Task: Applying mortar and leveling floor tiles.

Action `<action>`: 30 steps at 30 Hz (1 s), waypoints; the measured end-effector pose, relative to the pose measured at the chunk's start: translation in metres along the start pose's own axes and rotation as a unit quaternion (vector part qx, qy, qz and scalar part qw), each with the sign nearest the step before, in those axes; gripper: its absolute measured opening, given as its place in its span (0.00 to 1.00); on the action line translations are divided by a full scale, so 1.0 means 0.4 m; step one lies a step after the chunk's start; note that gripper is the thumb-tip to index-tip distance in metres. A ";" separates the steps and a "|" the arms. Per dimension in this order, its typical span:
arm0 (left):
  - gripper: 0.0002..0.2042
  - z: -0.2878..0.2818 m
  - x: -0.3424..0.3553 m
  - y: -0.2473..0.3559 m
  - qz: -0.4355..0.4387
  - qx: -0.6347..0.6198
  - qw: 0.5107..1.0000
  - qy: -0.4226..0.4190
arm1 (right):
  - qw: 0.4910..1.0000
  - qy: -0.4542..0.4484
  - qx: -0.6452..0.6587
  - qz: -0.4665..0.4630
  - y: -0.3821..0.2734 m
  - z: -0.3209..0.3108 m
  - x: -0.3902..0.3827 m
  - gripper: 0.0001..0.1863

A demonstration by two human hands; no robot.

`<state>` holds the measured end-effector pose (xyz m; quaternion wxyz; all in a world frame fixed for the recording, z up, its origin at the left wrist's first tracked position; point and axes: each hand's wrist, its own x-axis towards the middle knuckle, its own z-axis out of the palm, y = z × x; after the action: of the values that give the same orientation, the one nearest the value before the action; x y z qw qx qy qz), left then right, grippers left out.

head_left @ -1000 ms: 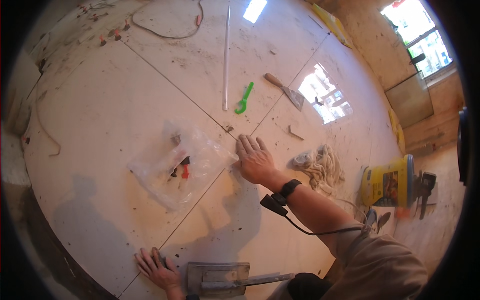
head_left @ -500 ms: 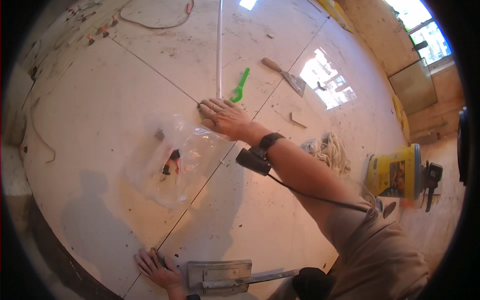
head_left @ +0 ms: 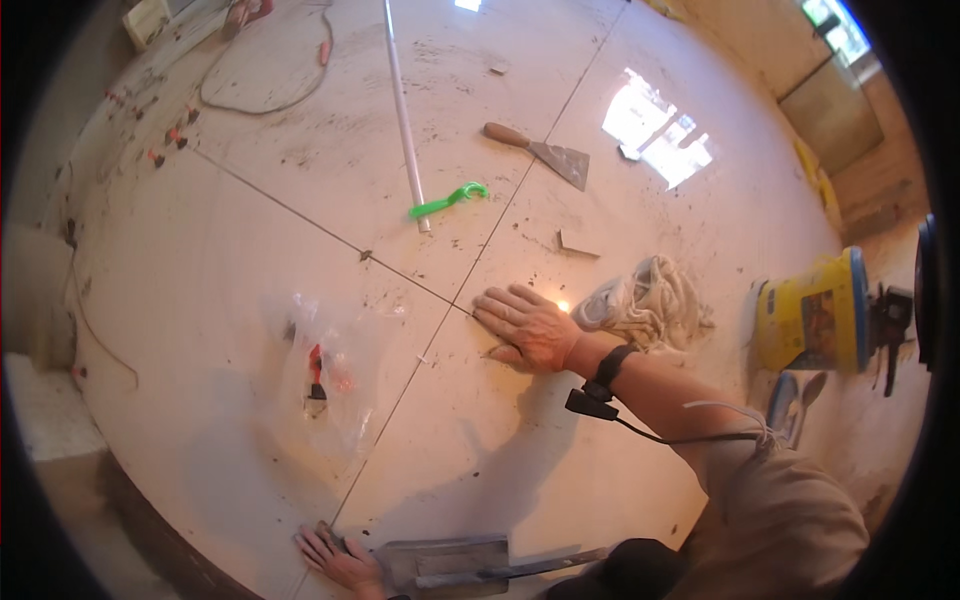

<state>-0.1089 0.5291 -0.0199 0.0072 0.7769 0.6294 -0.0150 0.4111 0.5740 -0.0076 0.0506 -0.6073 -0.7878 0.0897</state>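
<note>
The person's right hand (head_left: 530, 330) lies palm down on the pale floor tile (head_left: 610, 450), fingers extended and gripping nothing; the joint crossing (head_left: 455, 305) sits just left of its fingertips, well apart from the left hand (head_left: 340, 562), which rests, fingers spread, over the near end of the long joint (head_left: 394, 412) running near left to far right

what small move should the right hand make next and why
Probably slide the right hand left to the dark spot, to feel whether it is loose dirt: the hand lies palm down beside the place where two seams cross, and the spot sits on the seam running up to the left.
</note>
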 end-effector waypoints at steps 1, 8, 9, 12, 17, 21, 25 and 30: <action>0.28 0.006 0.001 0.001 0.009 0.018 1.000 0.004 | 0.999 -0.014 0.024 0.027 0.018 0.008 0.005 0.32; 0.27 -0.032 0.015 0.028 0.008 0.011 0.999 -0.035 | 0.938 0.096 0.003 0.333 0.130 0.003 -0.041 0.31; 0.27 -0.060 0.028 0.053 0.009 0.019 0.999 -0.038 | 0.942 0.087 0.004 0.324 0.134 0.001 -0.046 0.31; 0.26 -0.152 0.094 0.220 -0.116 -0.214 0.968 -0.063 | 0.942 0.111 -0.004 0.316 0.134 -0.003 -0.045 0.31; 0.37 -0.159 0.284 0.756 0.239 -0.169 0.947 -0.134 | 0.937 0.138 0.026 0.319 0.137 -0.020 -0.033 0.29; 0.41 -0.106 0.492 0.982 0.267 -0.123 0.954 -0.068 | 0.939 0.138 0.028 0.315 0.141 -0.021 -0.033 0.29; 0.41 -0.103 0.541 1.036 0.212 -0.084 0.969 -0.095 | 0.938 0.137 0.020 0.317 0.143 -0.015 -0.029 0.27; 0.44 -0.128 0.481 1.037 0.235 -0.106 0.958 -0.127 | 0.943 0.132 0.014 0.306 0.142 -0.014 -0.026 0.27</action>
<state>0.3373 0.6328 0.0219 0.1727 0.8894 0.4210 -0.0446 0.4687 0.5785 -0.0135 0.1327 -0.8246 -0.5490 0.0306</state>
